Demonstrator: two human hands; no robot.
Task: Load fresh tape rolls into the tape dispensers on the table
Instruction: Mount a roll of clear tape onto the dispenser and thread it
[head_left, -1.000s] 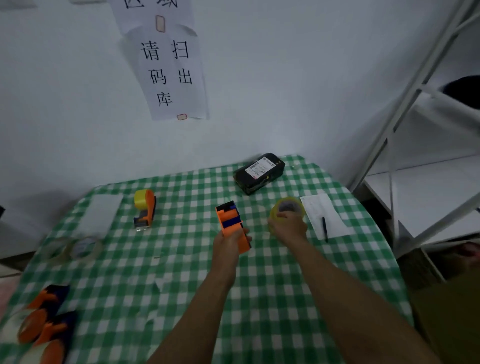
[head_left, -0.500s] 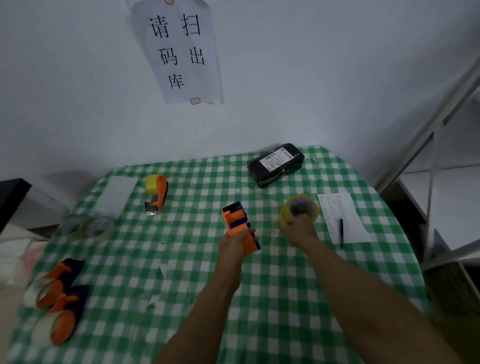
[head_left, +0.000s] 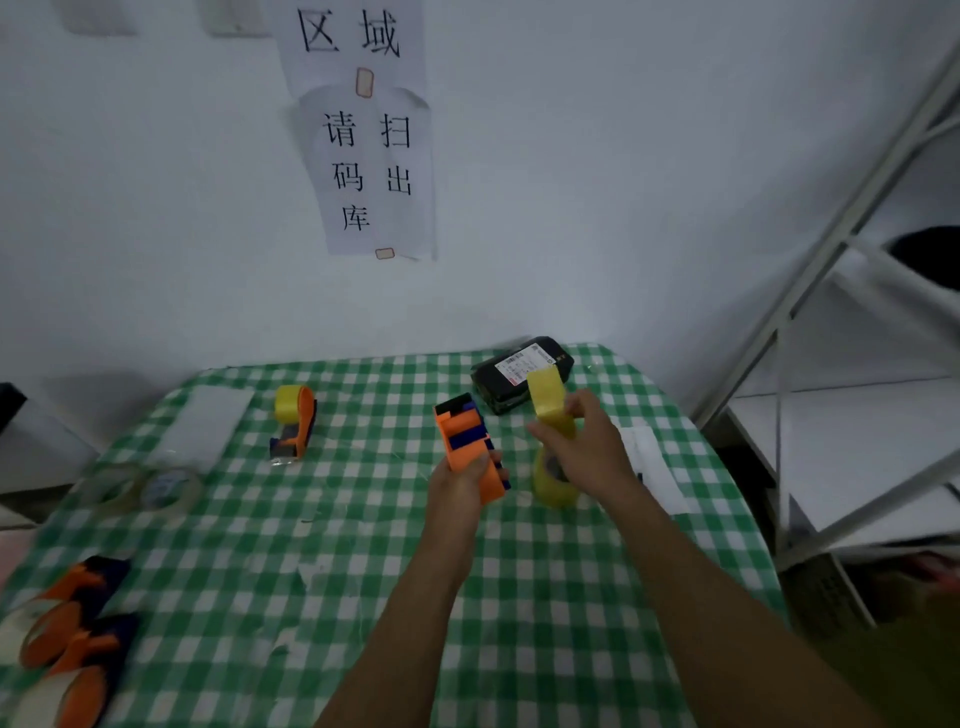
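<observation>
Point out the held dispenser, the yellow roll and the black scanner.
held dispenser (head_left: 462, 457), head view, orange body above the fingers.
yellow roll (head_left: 555, 493), head view, lower outer rim.
black scanner (head_left: 519, 359), head view, white label.

wall (head_left: 623, 182): white, plain | two paper sheets (head_left: 374, 171) taped on it | right: white metal shelving (head_left: 814, 260) | light: dim

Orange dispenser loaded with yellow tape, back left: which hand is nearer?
Left. The left hand, holding an orange-and-blue dispenser, is right of the loaded dispenser; the right hand, holding a yellow tape roll, is farther right.
</observation>
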